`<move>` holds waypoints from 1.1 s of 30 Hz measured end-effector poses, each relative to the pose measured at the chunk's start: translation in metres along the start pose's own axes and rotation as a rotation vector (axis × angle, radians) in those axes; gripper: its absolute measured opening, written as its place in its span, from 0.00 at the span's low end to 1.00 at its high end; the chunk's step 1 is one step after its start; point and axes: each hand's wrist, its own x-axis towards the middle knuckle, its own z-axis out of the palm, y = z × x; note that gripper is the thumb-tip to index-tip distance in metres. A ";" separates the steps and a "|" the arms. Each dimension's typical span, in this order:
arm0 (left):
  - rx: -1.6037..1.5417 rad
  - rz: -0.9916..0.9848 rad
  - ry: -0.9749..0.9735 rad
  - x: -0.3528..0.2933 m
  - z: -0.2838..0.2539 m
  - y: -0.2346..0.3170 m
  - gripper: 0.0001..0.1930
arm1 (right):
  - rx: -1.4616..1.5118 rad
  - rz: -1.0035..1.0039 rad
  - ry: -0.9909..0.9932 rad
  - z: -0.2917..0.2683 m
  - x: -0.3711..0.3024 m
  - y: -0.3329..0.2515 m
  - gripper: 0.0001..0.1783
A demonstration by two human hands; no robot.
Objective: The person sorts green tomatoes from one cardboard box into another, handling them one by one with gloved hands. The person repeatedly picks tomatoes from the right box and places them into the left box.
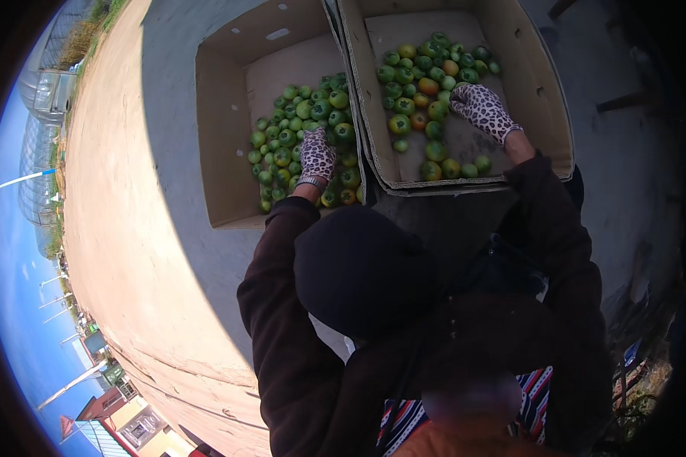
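Two cardboard boxes stand side by side, the left box (pixel 229 175) and the right box (pixel 537 99), each holding tomatoes. My left hand (pixel 317 158), in a leopard-print glove, is closed over the mostly green tomatoes (pixel 288 138) in the left box; its fingertips are hidden among them. In the right box, my right hand (pixel 482 111), in a matching glove, reaches to the right side of the pile with bent fingers. A pale green tomato (pixel 449 82) touches its fingertips. Orange tomatoes (pixel 428 86) lie among the green ones there. What either hand grips is hidden.
The boxes' inner walls meet in the middle. A dark rounded shape (pixel 358 266), seemingly a cap, lies below the boxes between my dark sleeves. Shaded grey ground (pixel 171 91) borders sunlit ground (pixel 122 190) on the left. Greenhouse frames (pixel 38 152) stand farther off.
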 end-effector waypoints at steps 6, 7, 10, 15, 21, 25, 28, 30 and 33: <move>-0.061 0.008 0.111 0.006 0.012 -0.011 0.23 | 0.043 0.017 0.059 0.009 0.003 0.010 0.13; -0.085 0.014 0.104 0.008 0.013 -0.008 0.23 | 0.034 0.029 0.070 0.007 0.002 0.010 0.13; -0.074 -0.037 0.087 0.006 0.009 -0.012 0.20 | -0.018 0.039 -0.066 0.001 0.000 0.001 0.14; -0.266 -0.178 0.206 0.016 -0.039 0.020 0.18 | -0.121 0.217 -0.333 -0.006 0.003 0.008 0.14; -0.679 -0.160 0.305 0.013 -0.067 0.061 0.14 | -0.089 0.413 0.124 -0.019 0.029 0.073 0.16; -0.715 -0.117 0.314 0.013 -0.070 0.081 0.13 | -0.067 0.301 0.258 -0.013 0.041 0.111 0.25; -0.672 -0.092 0.310 0.016 -0.068 0.081 0.13 | -0.083 0.243 0.204 0.003 0.058 0.136 0.28; -0.688 -0.112 0.327 0.021 -0.054 0.059 0.11 | 0.026 0.342 0.200 0.016 0.070 0.137 0.27; -0.637 -0.163 0.310 0.019 -0.050 0.045 0.10 | -0.108 0.333 0.118 0.022 0.077 0.134 0.26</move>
